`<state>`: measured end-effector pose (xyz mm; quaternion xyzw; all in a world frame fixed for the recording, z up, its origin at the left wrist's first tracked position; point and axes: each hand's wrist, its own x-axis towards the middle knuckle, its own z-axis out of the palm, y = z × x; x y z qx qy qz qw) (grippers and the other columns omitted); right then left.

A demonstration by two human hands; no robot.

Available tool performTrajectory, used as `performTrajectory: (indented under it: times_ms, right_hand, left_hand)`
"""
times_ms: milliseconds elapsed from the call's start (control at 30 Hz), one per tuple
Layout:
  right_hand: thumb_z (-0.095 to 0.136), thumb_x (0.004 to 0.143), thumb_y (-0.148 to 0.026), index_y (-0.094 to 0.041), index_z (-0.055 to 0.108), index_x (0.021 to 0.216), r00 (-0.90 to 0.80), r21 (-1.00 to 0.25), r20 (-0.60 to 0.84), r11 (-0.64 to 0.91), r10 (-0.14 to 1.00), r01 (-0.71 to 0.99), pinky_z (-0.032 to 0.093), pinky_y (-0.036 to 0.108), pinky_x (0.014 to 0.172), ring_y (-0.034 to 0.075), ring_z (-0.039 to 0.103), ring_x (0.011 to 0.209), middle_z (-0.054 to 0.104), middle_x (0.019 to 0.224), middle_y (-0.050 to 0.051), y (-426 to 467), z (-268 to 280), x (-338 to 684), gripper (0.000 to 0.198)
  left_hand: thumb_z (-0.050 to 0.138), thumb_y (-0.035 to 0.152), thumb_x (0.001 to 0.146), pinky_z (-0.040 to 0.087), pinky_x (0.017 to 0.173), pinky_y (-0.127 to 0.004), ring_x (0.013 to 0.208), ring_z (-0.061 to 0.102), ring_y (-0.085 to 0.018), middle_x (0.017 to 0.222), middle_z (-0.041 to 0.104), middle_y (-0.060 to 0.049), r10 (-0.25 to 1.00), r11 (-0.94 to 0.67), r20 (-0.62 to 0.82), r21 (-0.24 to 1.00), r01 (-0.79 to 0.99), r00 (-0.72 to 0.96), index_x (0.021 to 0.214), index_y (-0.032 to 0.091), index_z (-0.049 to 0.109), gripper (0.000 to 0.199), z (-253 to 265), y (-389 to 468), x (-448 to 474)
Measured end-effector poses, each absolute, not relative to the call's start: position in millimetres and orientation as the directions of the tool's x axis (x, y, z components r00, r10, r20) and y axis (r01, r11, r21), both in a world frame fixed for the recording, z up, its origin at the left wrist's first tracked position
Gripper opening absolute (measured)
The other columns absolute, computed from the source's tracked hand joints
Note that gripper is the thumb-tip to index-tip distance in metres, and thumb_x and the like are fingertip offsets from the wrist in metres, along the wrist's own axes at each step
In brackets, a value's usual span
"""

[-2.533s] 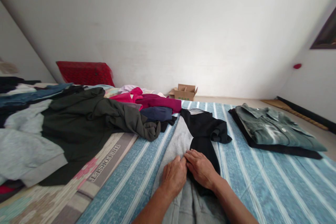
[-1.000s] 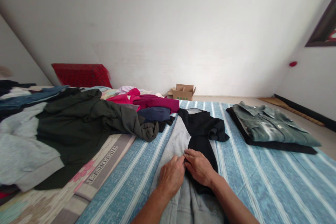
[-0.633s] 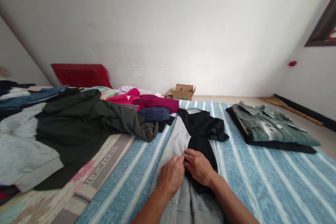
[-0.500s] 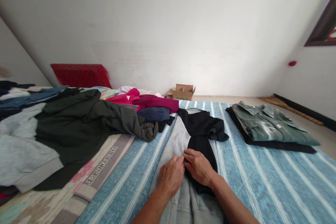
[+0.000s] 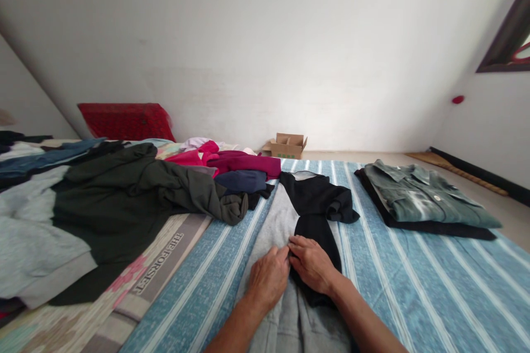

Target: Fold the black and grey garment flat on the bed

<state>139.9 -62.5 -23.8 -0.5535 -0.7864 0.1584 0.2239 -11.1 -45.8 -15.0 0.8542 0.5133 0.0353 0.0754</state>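
Note:
A grey and black sweatshirt point(image 5: 280, 207) lies lengthwise on the striped sheet, narrowed by folding, with a black sleeve laid back over its front. My left hand point(image 5: 270, 277) rests on the grey part, fingers bent and closed on the fabric. Beside it, almost touching, my right hand point(image 5: 312, 265) has its fingers curled together at the edge of the black sleeve. The cloth between the fingertips is mostly hidden. The sweatshirt's lower end passes beneath my forearms and out of the picture.
Folded clothes, a green denim jacket point(image 5: 430, 193) on a black garment, lie to the right on the blue striped sheet point(image 5: 199, 276). Loose clothes, including a dark green garment point(image 5: 120, 209), are heaped at left. A cardboard box point(image 5: 289, 146) stands by the wall.

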Motion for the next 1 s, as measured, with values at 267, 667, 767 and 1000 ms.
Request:
performTrajectory:
  times_ms: [267, 667, 767, 1000]
  right_hand:
    - [0.044, 0.089, -0.021, -0.016, 0.063, 0.116, -0.281, -0.508, 0.168, 0.327, 0.945, 0.797, 0.031, 0.034, 0.105, 0.022, 0.046, 0.124, 0.055, 0.132, 0.008, -62, -21, 139, 0.033]
    - [0.049, 0.085, -0.018, -0.017, 0.066, 0.103, -0.241, -0.558, 0.217, 0.323, 0.946, 0.764, 0.037, 0.034, 0.101, 0.022, 0.052, 0.115, 0.060, 0.122, 0.008, -64, -15, 136, 0.025]
    - [0.046, 0.088, -0.019, -0.019, 0.065, 0.104, -0.163, -0.626, 0.287, 0.314, 0.944, 0.714, 0.041, 0.030, 0.096, 0.019, 0.056, 0.110, 0.061, 0.119, 0.007, -63, -6, 145, 0.026]
    - [0.042, 0.087, -0.020, -0.018, 0.061, 0.109, 0.295, -0.492, 0.443, -0.046, 0.847, 0.870, 0.044, 0.041, 0.092, 0.028, 0.055, 0.106, 0.061, 0.112, 0.012, -37, -7, 208, 0.029]
  left_hand:
    - [0.038, 0.020, 0.088, 0.047, 0.081, -0.030, 0.093, 0.064, -0.022, 0.101, 0.066, -0.009, 0.801, -0.551, -0.121, 0.237, 0.800, 0.587, 0.107, 0.017, 0.060, 0.030, 3, -33, -16]
    - [0.041, 0.008, 0.085, 0.045, 0.089, -0.028, 0.103, 0.060, -0.019, 0.108, 0.063, -0.009, 0.829, -0.559, 0.112, 0.201, 0.804, 0.548, 0.107, 0.016, 0.061, 0.030, 21, 67, 27]
    - [0.038, 0.005, 0.086, 0.043, 0.093, -0.028, 0.109, 0.056, -0.018, 0.114, 0.061, -0.009, 0.842, -0.540, 0.147, 0.217, 0.813, 0.520, 0.111, 0.016, 0.059, 0.034, 10, 101, 45]
    - [0.039, 0.009, 0.085, 0.040, 0.101, -0.035, 0.119, 0.049, -0.020, 0.121, 0.058, -0.007, 0.849, -0.529, 0.177, 0.252, 0.811, 0.499, 0.118, 0.024, 0.056, 0.040, -11, 154, 69]
